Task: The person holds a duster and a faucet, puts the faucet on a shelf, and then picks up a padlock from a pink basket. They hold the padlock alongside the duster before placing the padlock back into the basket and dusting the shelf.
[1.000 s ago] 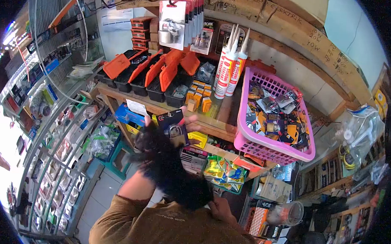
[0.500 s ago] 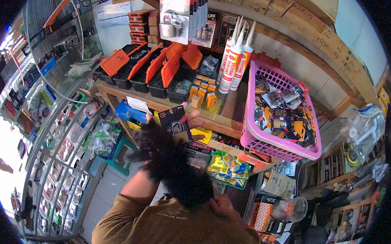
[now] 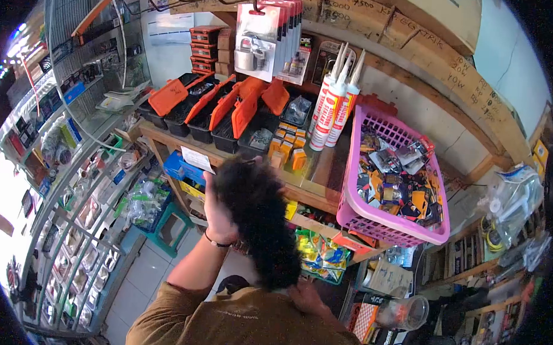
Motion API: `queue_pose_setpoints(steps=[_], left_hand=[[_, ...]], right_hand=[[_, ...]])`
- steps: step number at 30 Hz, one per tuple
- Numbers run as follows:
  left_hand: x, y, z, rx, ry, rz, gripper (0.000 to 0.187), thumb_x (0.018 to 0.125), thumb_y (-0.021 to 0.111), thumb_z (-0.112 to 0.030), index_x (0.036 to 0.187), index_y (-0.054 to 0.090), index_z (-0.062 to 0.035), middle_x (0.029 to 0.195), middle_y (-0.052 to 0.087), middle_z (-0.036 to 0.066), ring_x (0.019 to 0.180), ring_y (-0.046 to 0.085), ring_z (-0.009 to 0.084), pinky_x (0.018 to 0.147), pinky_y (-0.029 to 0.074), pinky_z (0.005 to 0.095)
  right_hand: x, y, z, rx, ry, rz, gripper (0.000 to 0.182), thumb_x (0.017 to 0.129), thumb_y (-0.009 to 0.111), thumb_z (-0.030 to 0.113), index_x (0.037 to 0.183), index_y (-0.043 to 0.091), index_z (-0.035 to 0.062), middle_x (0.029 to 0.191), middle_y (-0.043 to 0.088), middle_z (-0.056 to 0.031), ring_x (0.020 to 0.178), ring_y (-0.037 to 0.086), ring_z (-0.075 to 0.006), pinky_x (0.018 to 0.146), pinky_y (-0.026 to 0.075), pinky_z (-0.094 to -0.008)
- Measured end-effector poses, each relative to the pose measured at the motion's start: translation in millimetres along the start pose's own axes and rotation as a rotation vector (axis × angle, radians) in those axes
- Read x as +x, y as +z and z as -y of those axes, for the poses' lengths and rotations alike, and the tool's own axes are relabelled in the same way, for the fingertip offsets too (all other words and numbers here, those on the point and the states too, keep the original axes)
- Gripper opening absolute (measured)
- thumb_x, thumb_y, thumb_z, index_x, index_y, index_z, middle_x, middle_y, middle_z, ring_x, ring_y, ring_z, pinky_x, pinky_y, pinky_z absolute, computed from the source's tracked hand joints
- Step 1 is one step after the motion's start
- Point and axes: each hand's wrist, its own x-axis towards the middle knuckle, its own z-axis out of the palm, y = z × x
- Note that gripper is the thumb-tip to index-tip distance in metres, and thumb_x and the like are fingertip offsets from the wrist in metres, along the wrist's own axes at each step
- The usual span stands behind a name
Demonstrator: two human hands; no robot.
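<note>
1. Near the front edge of the wooden counter (image 3: 312,197), the left hand (image 3: 218,214) is raised with its thumb upward, a band (image 3: 217,241) around the wrist. Dark hair (image 3: 256,215) hides most of its fingers, so whether it grips anything cannot be told.
2. Bare skin of the right arm (image 3: 311,300) shows beside the hair; whether the right hand is open or closed cannot be told.
3. Closest to the left thumb are a white paper (image 3: 198,159) and a blue box (image 3: 181,168).
4. On the counter, small orange boxes (image 3: 299,159) stand between black bins (image 3: 225,143) and white tubes (image 3: 334,116).
5. Rightward stands a pink basket (image 3: 382,218) of packets (image 3: 396,193).
</note>
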Motion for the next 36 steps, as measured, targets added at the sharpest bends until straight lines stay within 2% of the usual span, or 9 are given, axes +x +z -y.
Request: queue_pose_setpoints(steps=[1, 4, 9, 11, 18, 20, 23, 32, 36], left_hand=[[8.3, -23.6, -1.9, 0.061, -0.154, 0.386, 0.083, 0.075, 0.023, -0.070, 0.127, 0.031, -0.0054, 0.128, 0.035, 0.018, 0.114, 0.037, 0.0360, 0.093, 0.026, 0.0569], [-5.2, -4.8, -4.6, 0.020, -0.141, 0.030, 0.085, 0.074, 0.025, -0.069, 0.130, 0.026, -0.0052, 0.126, 0.036, 0.020, 0.112, 0.039, 0.0361, 0.091, 0.029, 0.0565], [11.4, -8.2, -1.6, 0.037, -0.228, 0.397, 0.092, 0.072, 0.020, -0.073, 0.129, 0.025, -0.0011, 0.130, 0.033, 0.017, 0.118, 0.035, 0.0314, 0.099, 0.025, 0.0428], [6.0, 1.3, -0.3, 0.050, -0.198, 0.206, 0.092, 0.071, 0.022, -0.074, 0.130, 0.025, -0.0035, 0.129, 0.034, 0.018, 0.116, 0.036, 0.0330, 0.097, 0.026, 0.0454], [13.0, -6.6, 14.3, 0.036, -0.283, 0.379, 0.084, 0.076, 0.024, -0.068, 0.128, 0.029, -0.0019, 0.128, 0.036, 0.018, 0.117, 0.036, 0.0318, 0.098, 0.027, 0.0440], [8.8, 0.1, 21.4, 0.006, -0.202, -0.059, 0.089, 0.070, 0.029, -0.073, 0.128, 0.030, -0.0056, 0.124, 0.038, 0.020, 0.113, 0.038, 0.0363, 0.093, 0.030, 0.0510], [10.9, -3.8, 21.8, 0.095, -0.246, 0.150, 0.087, 0.073, 0.026, -0.071, 0.128, 0.030, -0.0038, 0.125, 0.038, 0.019, 0.113, 0.039, 0.0351, 0.094, 0.029, 0.0489], [16.1, -7.0, 9.4, 0.011, -0.329, 0.425, 0.087, 0.076, 0.020, -0.069, 0.129, 0.025, 0.0002, 0.130, 0.032, 0.018, 0.118, 0.034, 0.0312, 0.099, 0.025, 0.0438], [15.5, 3.4, -0.5, -0.328, -0.306, 0.015, 0.092, 0.070, 0.022, -0.074, 0.132, 0.020, -0.0058, 0.128, 0.033, 0.021, 0.115, 0.035, 0.0366, 0.094, 0.028, 0.0511]], right_hand=[[-4.6, -0.5, 4.8, 0.238, 0.171, 0.142, 0.026, 0.082, 0.040, 0.020, 0.070, 0.055, 0.0013, 0.063, 0.056, -0.0139, 0.059, 0.054, -0.0278, 0.056, 0.041, -0.0377], [38.2, -52.6, 27.8, 0.516, 0.788, 0.385, 0.026, 0.081, 0.039, 0.018, 0.072, 0.055, 0.0006, 0.064, 0.055, -0.0137, 0.061, 0.054, -0.0235, 0.057, 0.041, -0.0362], [8.4, -6.6, 3.4, 0.207, 0.089, -0.174, 0.031, 0.081, 0.042, 0.022, 0.059, 0.051, 0.0015, 0.045, 0.046, -0.0054, 0.042, 0.046, -0.0168, 0.041, 0.034, -0.0322], [-5.8, -28.9, 4.5, 0.384, 0.648, 0.250, 0.032, 0.080, 0.045, 0.026, 0.063, 0.054, 0.0008, 0.050, 0.052, -0.0106, 0.045, 0.050, -0.0267, 0.045, 0.037, -0.0380], [-0.2, -48.1, 18.2, 0.356, 0.466, 0.340, 0.033, 0.080, 0.045, 0.027, 0.064, 0.054, -0.0012, 0.053, 0.050, -0.0188, 0.047, 0.051, -0.0304, 0.045, 0.036, -0.0378], [7.2, -55.8, 27.1, 0.649, 0.938, 0.202, 0.034, 0.079, 0.046, 0.027, 0.062, 0.053, -0.0024, 0.053, 0.049, -0.0198, 0.047, 0.051, -0.0295, 0.045, 0.036, -0.0374], [-3.9, -45.6, 24.5, 0.352, 0.453, 0.291, 0.033, 0.078, 0.047, 0.025, 0.063, 0.052, -0.0028, 0.054, 0.050, -0.0187, 0.047, 0.052, -0.0285, 0.046, 0.037, -0.0378], [-2.5, -36.8, 26.2, 0.353, 0.445, 0.247, 0.033, 0.076, 0.048, 0.022, 0.052, 0.049, -0.0008, 0.045, 0.045, -0.0160, 0.041, 0.048, -0.0283, 0.042, 0.037, -0.0381], [6.5, -49.9, 29.8, 0.407, 0.864, 0.276, 0.029, 0.076, 0.050, 0.018, 0.055, 0.047, -0.0014, 0.047, 0.044, -0.0158, 0.041, 0.047, -0.0267, 0.042, 0.035, -0.0384]])
